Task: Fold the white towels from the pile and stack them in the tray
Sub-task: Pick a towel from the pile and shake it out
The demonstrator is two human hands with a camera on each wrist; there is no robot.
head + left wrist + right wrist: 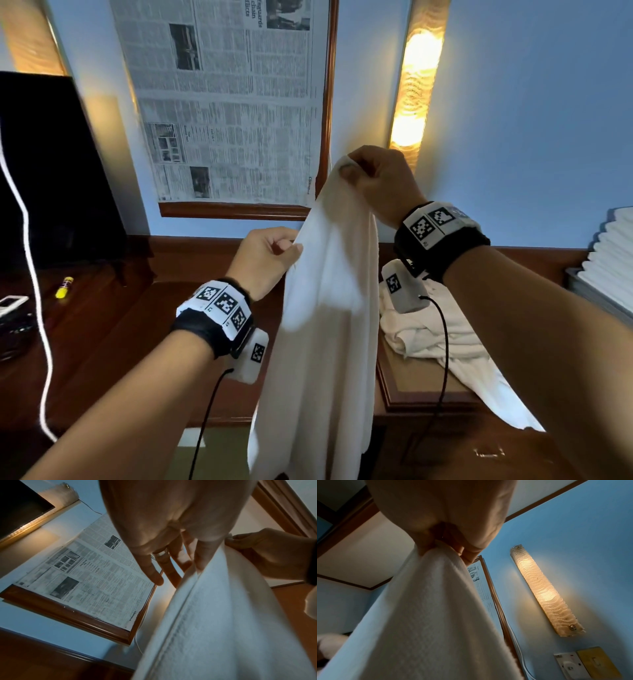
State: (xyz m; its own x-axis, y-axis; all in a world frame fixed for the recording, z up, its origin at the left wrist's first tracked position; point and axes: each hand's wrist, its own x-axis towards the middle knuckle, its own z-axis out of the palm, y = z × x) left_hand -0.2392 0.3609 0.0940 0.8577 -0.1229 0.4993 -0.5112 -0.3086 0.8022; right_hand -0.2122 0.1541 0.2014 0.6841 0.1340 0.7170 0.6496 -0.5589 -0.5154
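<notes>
White towel held aloft.
I see my right hand pinching its top corner, my left hand gripping its edge lower down.

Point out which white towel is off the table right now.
The white terry towel hanging between the left hand and right hand; the other crumpled white towels lie heaped on the table.

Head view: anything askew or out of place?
Yes. One towel of the pile trails off the tray's near edge and hangs over the desk front. The held towel hangs lopsided: right hand grips higher than left hand.
</notes>
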